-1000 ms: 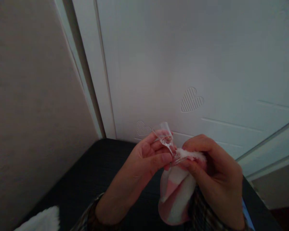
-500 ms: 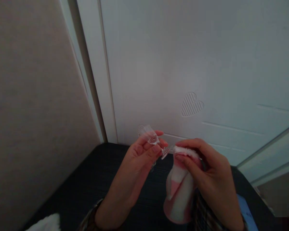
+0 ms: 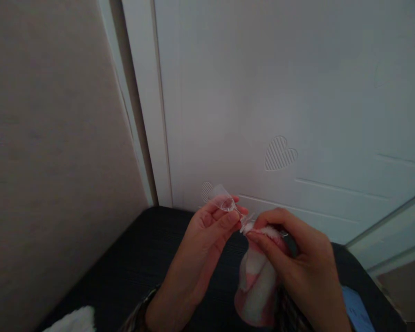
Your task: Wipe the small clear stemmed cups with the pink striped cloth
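A small clear stemmed glass (image 3: 226,202) is pinched between the thumb and fingers of my left hand (image 3: 216,226), tilted with its bowl up to the left and its foot down to the right. My right hand (image 3: 297,249) grips a pink-and-white striped cloth (image 3: 259,276), which hangs down below the fingers. The bunched upper edge of the cloth meets the foot of the glass and partly hides it. A clear bit of something (image 3: 284,234) shows beside my right fingers, too small to name.
Below my hands is a dark table (image 3: 134,258). White fluffy fabric (image 3: 74,320) lies at the lower left, and a blue flat item (image 3: 356,306) at the lower right. Behind the table stands a white panel (image 3: 228,101) with embossed hearts; a beige wall (image 3: 55,138) rises on the left.
The cloth in my right hand has come up against the foot of the glass, where a small gap showed before. The whole view has shifted slightly.
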{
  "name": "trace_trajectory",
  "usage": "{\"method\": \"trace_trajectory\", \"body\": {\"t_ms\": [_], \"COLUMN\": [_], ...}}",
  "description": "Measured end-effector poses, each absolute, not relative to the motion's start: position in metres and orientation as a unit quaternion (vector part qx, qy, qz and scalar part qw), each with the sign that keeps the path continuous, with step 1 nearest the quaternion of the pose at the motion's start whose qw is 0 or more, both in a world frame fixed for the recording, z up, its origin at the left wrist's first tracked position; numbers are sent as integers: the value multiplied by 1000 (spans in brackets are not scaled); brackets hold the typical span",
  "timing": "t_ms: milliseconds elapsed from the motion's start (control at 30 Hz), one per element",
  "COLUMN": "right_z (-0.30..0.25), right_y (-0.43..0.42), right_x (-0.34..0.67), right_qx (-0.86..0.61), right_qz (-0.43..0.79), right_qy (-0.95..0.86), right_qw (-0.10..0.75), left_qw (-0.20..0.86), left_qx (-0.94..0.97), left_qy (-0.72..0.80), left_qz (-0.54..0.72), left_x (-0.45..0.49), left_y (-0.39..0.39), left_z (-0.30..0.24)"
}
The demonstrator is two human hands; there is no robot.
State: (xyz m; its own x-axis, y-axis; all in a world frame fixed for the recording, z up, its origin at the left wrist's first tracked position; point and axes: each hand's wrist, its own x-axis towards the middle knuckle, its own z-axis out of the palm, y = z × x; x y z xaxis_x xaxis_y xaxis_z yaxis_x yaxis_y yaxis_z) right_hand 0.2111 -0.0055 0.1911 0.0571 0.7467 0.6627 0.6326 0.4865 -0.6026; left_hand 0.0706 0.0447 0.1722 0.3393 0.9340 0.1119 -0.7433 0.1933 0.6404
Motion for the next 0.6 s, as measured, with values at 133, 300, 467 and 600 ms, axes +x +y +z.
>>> {"method": "trace_trajectory", "body": {"t_ms": [133,300,467,600], "right_z": [191,191,196,193], "right_y": [-7,-7,-7,-11], "right_x": [207,209,208,208], "right_qx": [-499,-527,-494,-510], "right_qz": [42,54,83,58], "right_qy": [-666,-649,-676,-633], "right_qw": [553,546,541,580], "left_qw": [760,748,745,722], "left_qx": [316,328,340,359], "left_qy": [161,159,165,184], "left_qz": [545,554,550,562], "left_x": [70,67,66,64], "left_y": [45,44,43,41], "left_z": [174,176,178,178]}}
